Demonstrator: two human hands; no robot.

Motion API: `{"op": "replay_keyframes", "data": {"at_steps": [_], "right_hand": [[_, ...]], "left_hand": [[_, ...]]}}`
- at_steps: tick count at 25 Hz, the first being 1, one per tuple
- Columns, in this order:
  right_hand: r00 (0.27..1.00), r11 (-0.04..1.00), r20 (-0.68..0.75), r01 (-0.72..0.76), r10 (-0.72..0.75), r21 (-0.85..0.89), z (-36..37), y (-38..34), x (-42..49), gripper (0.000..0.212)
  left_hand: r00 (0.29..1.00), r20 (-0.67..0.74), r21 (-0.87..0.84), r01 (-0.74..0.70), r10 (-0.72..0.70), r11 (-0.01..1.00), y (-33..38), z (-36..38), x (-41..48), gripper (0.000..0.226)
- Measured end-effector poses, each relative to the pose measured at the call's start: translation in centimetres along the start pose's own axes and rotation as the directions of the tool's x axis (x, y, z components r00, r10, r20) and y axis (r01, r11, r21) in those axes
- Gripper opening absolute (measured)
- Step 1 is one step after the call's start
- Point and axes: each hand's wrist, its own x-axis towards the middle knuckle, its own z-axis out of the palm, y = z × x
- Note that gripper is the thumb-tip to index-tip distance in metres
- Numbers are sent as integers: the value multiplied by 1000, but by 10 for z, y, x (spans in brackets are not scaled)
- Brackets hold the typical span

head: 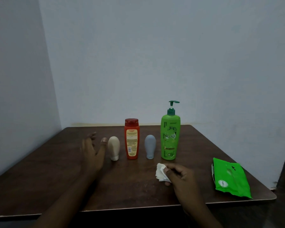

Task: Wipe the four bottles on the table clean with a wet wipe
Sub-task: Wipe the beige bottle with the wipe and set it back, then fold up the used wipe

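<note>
Bottles stand in a row across the dark table — beige tube, red bottle, grey tube, green pump bottle, each upright and apart from its neighbour. Left hand, blurred, has its fingers spread wide, thumb just beside the beige tube; whether it touches cannot be told. Right hand pinches a crumpled white wet wipe just in front of the grey tube — a green wipes pack lies well to the right
</note>
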Motion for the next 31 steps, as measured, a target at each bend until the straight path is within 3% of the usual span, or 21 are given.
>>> {"op": "replay_keyframes", "data": {"at_steps": [4, 8, 10, 13, 17, 23, 27, 31], "right_hand": [[1000, 1000, 12, 4, -4, 15, -1, -3, 0, 18], [1000, 999, 19, -16, 15, 40, -1, -2, 1, 18], [999, 999, 29, -15, 14, 45, 0, -2, 1, 18], [999, 999, 45, -8, 6, 47, -1, -4, 2, 19], [994, 994, 100, 27, -38, 110, -4, -9, 0, 17], [977, 985, 209, -1, -36, 175, -3, -19, -4, 9], [990, 985, 139, -59, 36, 163, 4, -21, -3, 13], [982, 984, 143, -138, 122, 109, 3, -32, -6, 12]], "left_hand": [[999, 42, -81, 12, -9, 997, 25, -7, -30, 34], [960, 274, -238, 122, -54, 964, 58, -3, -81, 22], [922, 386, -327, 157, -20, 932, 70, 2, -98, 22], [891, 446, -406, 123, 79, 905, 83, 12, -112, 22], [870, 487, -452, 179, 74, 874, 81, 26, -124, 17], [738, 671, -418, 293, 74, 860, 69, 32, -124, 20], [754, 652, -387, 240, 80, 890, 66, 33, -126, 20], [857, 506, -353, 103, 98, 930, 72, 32, -130, 14]]}}
